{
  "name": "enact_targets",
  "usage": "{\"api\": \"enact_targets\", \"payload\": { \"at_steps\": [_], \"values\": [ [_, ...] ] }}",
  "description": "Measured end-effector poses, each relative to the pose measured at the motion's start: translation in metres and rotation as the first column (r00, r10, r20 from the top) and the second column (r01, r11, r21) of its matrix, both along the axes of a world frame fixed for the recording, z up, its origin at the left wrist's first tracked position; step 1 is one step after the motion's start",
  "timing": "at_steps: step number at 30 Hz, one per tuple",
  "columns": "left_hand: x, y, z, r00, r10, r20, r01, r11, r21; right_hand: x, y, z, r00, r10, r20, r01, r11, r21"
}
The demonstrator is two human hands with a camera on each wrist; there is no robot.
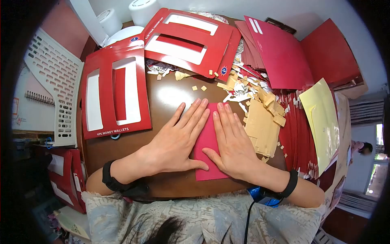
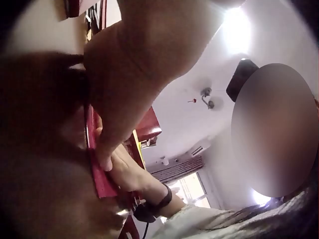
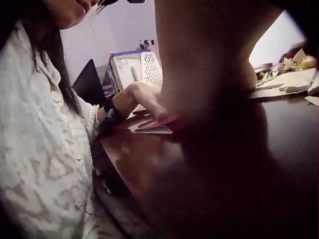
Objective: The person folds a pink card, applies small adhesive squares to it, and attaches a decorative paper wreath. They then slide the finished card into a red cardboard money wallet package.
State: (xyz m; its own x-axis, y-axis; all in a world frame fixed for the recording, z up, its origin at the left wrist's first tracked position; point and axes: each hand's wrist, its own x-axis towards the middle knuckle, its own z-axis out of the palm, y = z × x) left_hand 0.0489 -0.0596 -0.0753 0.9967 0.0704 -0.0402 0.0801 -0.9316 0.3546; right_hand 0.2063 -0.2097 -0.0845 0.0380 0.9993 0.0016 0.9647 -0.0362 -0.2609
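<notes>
Fingers straight, neither grip closed, left hand (image 1: 172,140) and right hand (image 1: 235,146) press the red paper folder (image 1: 213,172) flat on the counter (image 1: 178,185); uneven pressure might crease it crookedly

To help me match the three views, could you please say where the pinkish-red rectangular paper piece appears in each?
Head: centre, the pinkish-red rectangular paper piece lies under the left hand and right hand.
Left wrist: left of centre, it shows as a narrow strip.
Right wrist: near the middle, only a sliver of it shows.
Shared landmark: the pale patterned fabric garment, at bottom, lower right and left respectively.
</notes>
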Motion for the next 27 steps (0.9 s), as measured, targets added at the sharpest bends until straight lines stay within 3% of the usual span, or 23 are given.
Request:
{"api": "enact_targets", "payload": {
  "at_steps": [23, 27],
  "values": [
    [-0.007, 0.001, -0.009, 0.999, -0.031, 0.04, 0.029, 0.998, 0.048, -0.008, -0.006, 0.007, 1.0, 0.024, -0.016, -0.024, 0.999, -0.024],
    [-0.006, 0.0, -0.008, 0.998, -0.034, 0.044, 0.031, 0.997, 0.067, -0.011, -0.01, 0.003, 0.998, 0.022, 0.056, -0.022, 1.0, -0.016]
  ]
}}
